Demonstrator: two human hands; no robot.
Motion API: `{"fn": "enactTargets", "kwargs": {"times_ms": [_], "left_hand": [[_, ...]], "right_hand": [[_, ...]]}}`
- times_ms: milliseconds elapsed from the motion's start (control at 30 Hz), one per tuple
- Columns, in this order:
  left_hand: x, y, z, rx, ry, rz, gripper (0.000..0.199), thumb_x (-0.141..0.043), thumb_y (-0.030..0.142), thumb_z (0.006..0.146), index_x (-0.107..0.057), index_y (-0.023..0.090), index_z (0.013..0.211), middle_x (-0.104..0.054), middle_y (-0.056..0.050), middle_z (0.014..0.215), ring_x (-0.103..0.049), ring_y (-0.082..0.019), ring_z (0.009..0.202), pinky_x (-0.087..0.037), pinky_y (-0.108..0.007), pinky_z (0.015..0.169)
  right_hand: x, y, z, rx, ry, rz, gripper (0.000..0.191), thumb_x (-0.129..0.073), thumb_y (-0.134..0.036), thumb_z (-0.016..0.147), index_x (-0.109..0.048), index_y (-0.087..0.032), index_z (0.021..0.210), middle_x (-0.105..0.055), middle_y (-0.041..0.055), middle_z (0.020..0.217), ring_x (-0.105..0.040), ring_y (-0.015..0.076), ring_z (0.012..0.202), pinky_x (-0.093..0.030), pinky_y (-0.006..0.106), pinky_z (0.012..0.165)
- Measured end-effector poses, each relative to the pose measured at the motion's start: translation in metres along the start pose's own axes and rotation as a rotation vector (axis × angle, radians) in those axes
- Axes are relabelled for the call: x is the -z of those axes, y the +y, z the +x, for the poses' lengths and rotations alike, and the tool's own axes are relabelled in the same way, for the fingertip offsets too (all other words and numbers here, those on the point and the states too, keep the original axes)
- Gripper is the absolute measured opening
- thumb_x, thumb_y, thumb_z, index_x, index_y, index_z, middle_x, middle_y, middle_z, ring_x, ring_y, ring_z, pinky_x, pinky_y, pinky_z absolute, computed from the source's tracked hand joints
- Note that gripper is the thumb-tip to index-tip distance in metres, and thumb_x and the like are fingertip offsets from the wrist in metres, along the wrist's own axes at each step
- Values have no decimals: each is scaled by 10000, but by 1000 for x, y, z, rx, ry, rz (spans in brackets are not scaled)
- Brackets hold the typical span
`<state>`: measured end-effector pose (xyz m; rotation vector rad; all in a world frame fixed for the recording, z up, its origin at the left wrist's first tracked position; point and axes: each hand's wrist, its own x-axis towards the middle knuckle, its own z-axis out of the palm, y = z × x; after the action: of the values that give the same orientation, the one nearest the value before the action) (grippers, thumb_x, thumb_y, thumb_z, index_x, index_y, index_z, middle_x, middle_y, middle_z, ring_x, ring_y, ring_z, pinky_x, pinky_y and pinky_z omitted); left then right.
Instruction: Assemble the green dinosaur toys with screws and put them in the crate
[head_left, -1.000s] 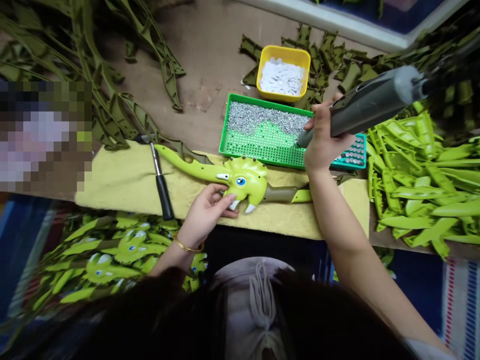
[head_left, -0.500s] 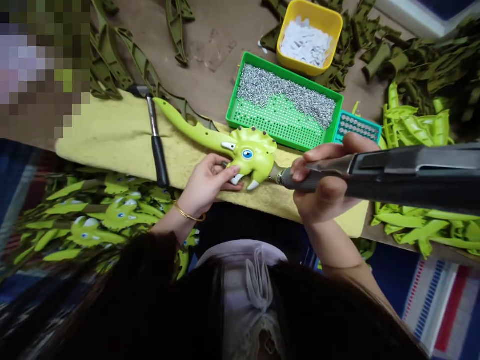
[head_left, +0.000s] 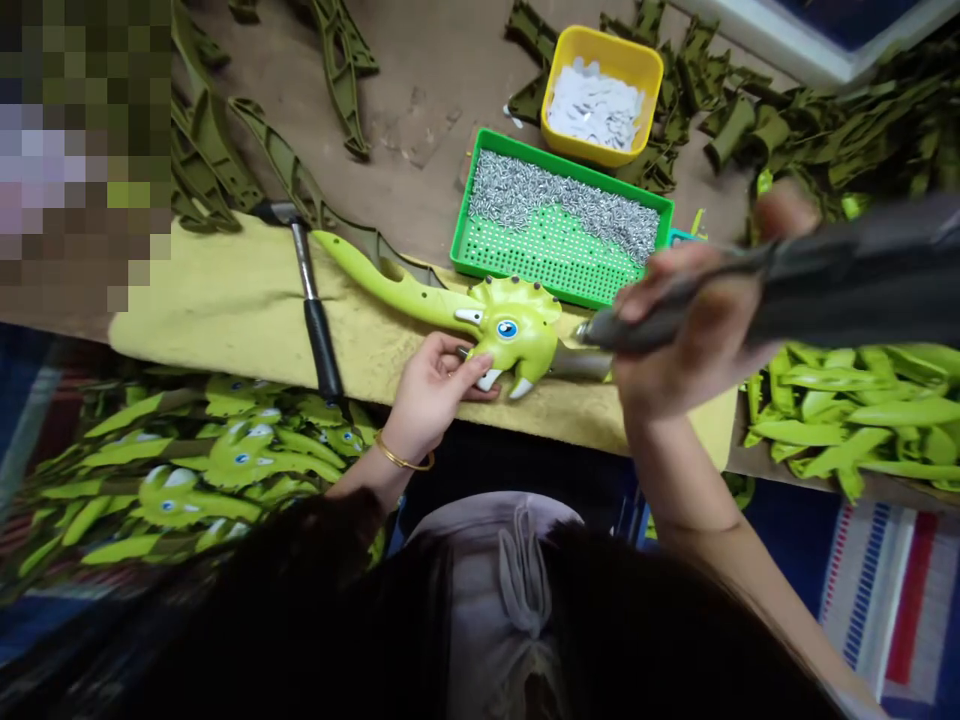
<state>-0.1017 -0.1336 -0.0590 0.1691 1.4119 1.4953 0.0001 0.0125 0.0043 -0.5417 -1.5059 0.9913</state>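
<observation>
A lime-green plastic toy with a horned dinosaur head (head_left: 525, 325), a blue eye and a long curved arm lies on the yellow cloth (head_left: 225, 290). My left hand (head_left: 431, 395) pinches the head's lower left side near a white horn. In my right hand (head_left: 679, 335) is a dark power screwdriver (head_left: 840, 280), blurred by motion. Its tip is just right of the head and looks raised off it. An olive part shows beneath the head on its right. Left of the toy rests a hammer (head_left: 319, 340) with a black handle.
Beyond the toy stand a green basket (head_left: 461, 235) of small screws and a yellow tub (head_left: 551, 125) of white pieces. Olive parts (head_left: 757, 125) and lime parts (head_left: 862, 410) lie to the right. Many similar toys (head_left: 240, 455) are heaped at lower left.
The power screwdriver in my right hand has moved up and right, away from the toy head, uncovering the olive part. My left hand still holds the toy.
</observation>
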Motion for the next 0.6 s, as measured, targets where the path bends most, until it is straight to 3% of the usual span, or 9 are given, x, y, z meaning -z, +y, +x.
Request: {"fn": "enactTargets", "kwargs": {"times_ms": [33,100,200,267,467,600], "left_hand": [[-1,-1,0,0,-4,1,574,-866,466,553,-484,165,857,-678,19,627,-686,-161,551,-633,-304,571],[-2,-3,1,5,-8,-2,588,-870,466,539,-481,163,858,-682,22,632,-687,-159,548,-632,-301,567],[-3,-3,1,18,-6,-8,579,-867,454,549,-483,158,866,-690,22,650,-691,-152,557,-632,-291,566],[-3,-3,2,23,-5,-12,579,-867,459,545,-484,159,860,-688,24,644,-690,-148,556,-630,-281,561],[-3,-2,1,24,-29,-3,579,-862,480,546,-477,176,854,-685,34,642,-697,-164,558,-636,-300,563],[-2,-3,2,28,-24,5,563,-851,464,578,-477,169,878,-694,20,675,-705,-167,591,-642,-317,591]], "right_hand": [[-8,13,14,97,161,74,396,-659,-584,791,-540,-395,1118,-609,-83,774,-444,42,423,-351,208,389],[-19,43,36,145,285,74,423,-670,-600,773,-570,-334,1086,-594,-52,794,-459,46,454,-368,219,409],[-23,83,48,-1,170,-107,505,-544,-710,795,-559,-322,1118,-558,-20,785,-525,88,537,-472,272,511],[-22,98,45,-42,155,-163,528,-493,-724,812,-562,-295,1112,-534,-19,743,-556,113,571,-505,306,558],[-26,92,40,32,275,-22,425,-703,-640,698,-555,-249,778,-561,-38,720,-490,67,467,-450,271,448],[-27,73,47,38,263,50,349,-728,-558,713,-586,-263,833,-584,-48,731,-511,68,480,-450,256,443]]}}
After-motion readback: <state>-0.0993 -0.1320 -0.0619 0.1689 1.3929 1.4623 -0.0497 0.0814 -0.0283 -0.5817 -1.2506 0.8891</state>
